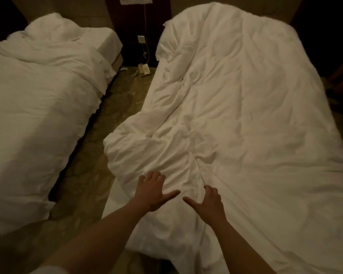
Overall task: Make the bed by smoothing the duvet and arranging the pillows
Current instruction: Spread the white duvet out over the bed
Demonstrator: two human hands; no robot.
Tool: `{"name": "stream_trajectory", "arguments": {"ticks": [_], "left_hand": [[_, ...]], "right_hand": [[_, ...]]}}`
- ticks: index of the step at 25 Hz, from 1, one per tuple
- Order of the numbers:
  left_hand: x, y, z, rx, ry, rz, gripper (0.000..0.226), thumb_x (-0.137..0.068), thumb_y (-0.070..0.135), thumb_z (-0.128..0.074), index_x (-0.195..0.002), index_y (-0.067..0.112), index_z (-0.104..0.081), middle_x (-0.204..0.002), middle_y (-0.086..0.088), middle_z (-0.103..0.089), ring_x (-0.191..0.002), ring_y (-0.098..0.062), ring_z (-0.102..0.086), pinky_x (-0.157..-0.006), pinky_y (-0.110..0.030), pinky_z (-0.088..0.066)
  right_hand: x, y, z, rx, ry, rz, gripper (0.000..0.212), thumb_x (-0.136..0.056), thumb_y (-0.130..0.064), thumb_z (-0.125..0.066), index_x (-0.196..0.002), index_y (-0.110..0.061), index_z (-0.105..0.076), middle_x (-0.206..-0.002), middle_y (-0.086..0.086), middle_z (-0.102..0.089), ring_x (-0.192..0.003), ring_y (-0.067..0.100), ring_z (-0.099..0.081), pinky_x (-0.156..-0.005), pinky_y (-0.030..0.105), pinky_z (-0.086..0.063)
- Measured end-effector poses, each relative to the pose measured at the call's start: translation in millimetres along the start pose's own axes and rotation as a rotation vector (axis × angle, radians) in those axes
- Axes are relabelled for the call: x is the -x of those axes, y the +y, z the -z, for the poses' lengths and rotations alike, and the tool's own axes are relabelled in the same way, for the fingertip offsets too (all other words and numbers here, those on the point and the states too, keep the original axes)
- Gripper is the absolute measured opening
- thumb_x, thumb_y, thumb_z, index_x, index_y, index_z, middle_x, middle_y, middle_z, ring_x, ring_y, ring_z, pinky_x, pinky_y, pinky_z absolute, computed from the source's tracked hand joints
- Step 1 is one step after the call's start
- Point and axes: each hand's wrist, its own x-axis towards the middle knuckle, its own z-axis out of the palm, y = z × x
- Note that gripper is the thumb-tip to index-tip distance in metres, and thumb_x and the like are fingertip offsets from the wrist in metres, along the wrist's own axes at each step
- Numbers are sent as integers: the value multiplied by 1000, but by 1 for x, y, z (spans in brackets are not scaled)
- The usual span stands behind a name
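A rumpled white fabric duvet (236, 107) covers the right-hand bed from foot to headboard. Both hands lie palm-down on its bunched near-left corner: the left hand (153, 191) and the right hand (208, 204), fingers spread and straight, thumbs pointing at each other, gripping nothing. A second white-covered bed (38, 99) stands across the patterned floor (99, 135).

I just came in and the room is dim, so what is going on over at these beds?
A person is making the right-hand bed. Both hands are spread on the white duvet near its foot: the left hand lies flat on a bunched, wrinkled patch by the near left corner, and the right hand lies beside it with fingertips dug into a fold. The duvet is still creased, worst along its left side. A second bed to the left has rumpled bedding too.
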Motion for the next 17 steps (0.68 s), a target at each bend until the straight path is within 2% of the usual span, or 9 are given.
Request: {"name": "stream_trajectory", "arguments": {"ticks": [4, 7, 11, 13, 15, 17], "left_hand": [[-67, -33, 18, 17, -49, 38, 109, -70, 95, -12, -148, 23, -37, -156, -1, -33, -145, -24, -25, -117, -49, -20], [-100, -59, 30, 54, 14, 109, 107, -76, 95, -19, -153, 22, -30, -159, -5, -30, -146, -28, -25, -118, -53, -21], [-149, -128, 40, 34, 27, 122, 116, -70, 99, -6, -152, 20, -27, -157, -6, -32, -144, -29, -29, -116, -54, -25], [-174, -167, 39, 28, 13, 119, 120, -67, 100, -1, -151, 20, -28, -156, -6, -34, -143, -30, -31, -116, -55, -27], [-195, -203, 30, 55, -29, 109, 117, -69, 100, -5, -151, 20, -30, -157, -7, -35, -142, -30, -34, -116, -54, -27], [-215, -236, 17, 101, -78, 77, 111, -72, 98, -12, -148, 21, -38, -152, -6, -45, -136, -29, -43, -114, -53, -31]], "right_hand": [[-50, -29, -2, 53, 21, 44, 115, -66, -88, -58, -150, -14, -30, -148, 4, -36, -132, 24, -40, -107, 37, -39], [-81, -61, 6, 161, 16, 156, 115, -65, -88, -59, -150, -16, -31, -151, 3, -35, -136, 23, -37, -111, 38, -35], [-133, -121, -1, 301, -25, 320, 116, -62, -89, -58, -156, -30, -26, -164, -1, -21, -152, 22, -14, -122, 43, -17], [-161, -154, -10, 351, -29, 364, 121, -59, -92, -53, -158, -30, -21, -167, -3, -13, -154, 21, -4, -124, 46, -10], [-190, -188, -21, 364, -37, 375, 129, -53, -97, -47, -159, -29, -18, -168, -5, -7, -154, 17, 3, -125, 45, -4], [-224, -218, -35, 323, -71, 333, 133, -52, -101, -43, -160, -28, -14, -168, -9, -3, -154, 12, 8, -125, 43, 0]]}}
